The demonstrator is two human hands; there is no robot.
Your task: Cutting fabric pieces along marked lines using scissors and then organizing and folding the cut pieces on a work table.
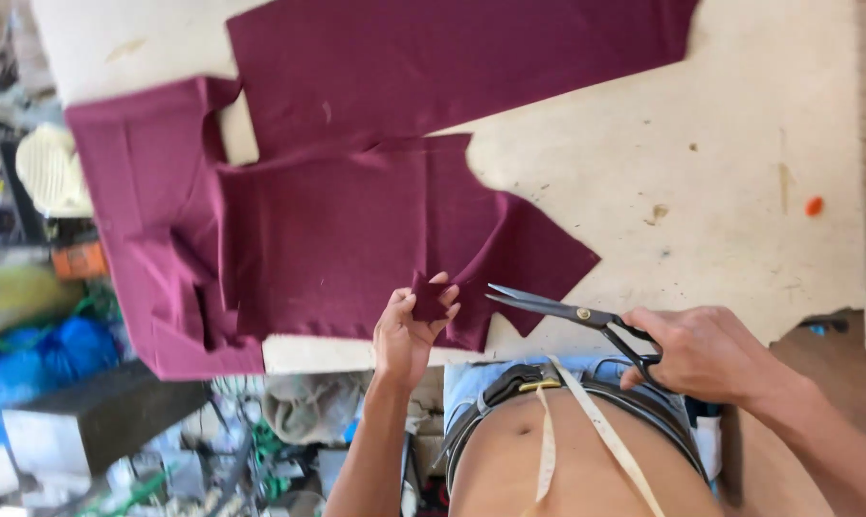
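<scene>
Maroon fabric point(356, 211) lies in several cut pieces on a pale worn table point(720, 172). My left hand point(409, 330) pinches a small maroon fabric scrap point(429, 299) at the table's near edge, just beside the cloth's lower corner. My right hand point(710, 354) grips the black handles of large scissors point(567, 308). Their metal blades are slightly apart and point left toward the scrap, a short gap away. A cream tape measure point(596, 431) hangs down my bare front, over a black belt.
An orange speck point(814, 205) sits on the table at the right. Left of the table, the floor holds a blue bag point(40, 359), a grey box point(88, 421), a cream knitted item point(52, 172) and mixed clutter point(260, 450).
</scene>
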